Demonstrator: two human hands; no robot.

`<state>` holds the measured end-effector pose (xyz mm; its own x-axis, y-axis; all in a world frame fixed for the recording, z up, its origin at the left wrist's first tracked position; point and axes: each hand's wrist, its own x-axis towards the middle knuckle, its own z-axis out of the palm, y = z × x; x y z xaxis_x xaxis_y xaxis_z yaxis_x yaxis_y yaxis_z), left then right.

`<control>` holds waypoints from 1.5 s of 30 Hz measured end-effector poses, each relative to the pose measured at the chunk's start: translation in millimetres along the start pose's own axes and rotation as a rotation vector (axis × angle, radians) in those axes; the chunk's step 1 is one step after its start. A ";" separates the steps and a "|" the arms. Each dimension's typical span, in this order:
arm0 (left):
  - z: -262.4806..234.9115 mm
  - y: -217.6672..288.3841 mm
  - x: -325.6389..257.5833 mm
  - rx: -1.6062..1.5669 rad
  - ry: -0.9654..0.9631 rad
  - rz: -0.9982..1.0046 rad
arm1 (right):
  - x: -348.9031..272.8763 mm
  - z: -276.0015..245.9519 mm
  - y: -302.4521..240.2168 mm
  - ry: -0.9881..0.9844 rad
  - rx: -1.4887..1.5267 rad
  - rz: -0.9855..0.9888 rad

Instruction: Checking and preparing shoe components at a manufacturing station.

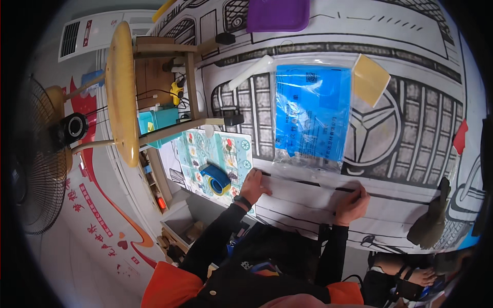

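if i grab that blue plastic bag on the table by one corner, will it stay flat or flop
The blue plastic bag would probably flop: it looks like thin film, with a clear wrinkled edge nearest the person. It seems light, since it lies flat with little bulk. The glossy surface may slide easily on the printed table cover if pushed.

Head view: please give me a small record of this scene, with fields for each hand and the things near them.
surface: table under a black-and-white car-drawing cover
left hand: flat on the cover near the table's front edge, beside a blue tape dispenser
right hand: resting on the cover, nothing visibly held
between and beyond hands: clear bag with a blue pack
further off: yellow sheet, purple lid
left of table: wooden stool, fan
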<state>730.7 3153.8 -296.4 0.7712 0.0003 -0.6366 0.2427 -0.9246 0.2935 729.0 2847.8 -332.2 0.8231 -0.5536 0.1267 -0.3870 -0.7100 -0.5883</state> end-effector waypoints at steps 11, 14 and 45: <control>-2.3 -11.1 -14.7 -0.052 0.086 0.031 | -21.9 -14.1 -7.7 -0.004 -0.012 0.106; -7.3 -15.9 -25.6 -0.108 -0.014 0.027 | -29.2 -25.5 -14.2 0.011 0.027 0.064; -75.2 -539.8 -286.8 -0.296 0.252 0.125 | -423.7 -84.6 -193.9 -0.604 0.035 -0.250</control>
<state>422.8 3681.5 -218.6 0.9169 0.0221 -0.3985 0.2682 -0.7736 0.5741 420.2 3183.2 -204.3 0.9791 -0.0250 -0.2018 -0.1485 -0.7656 -0.6259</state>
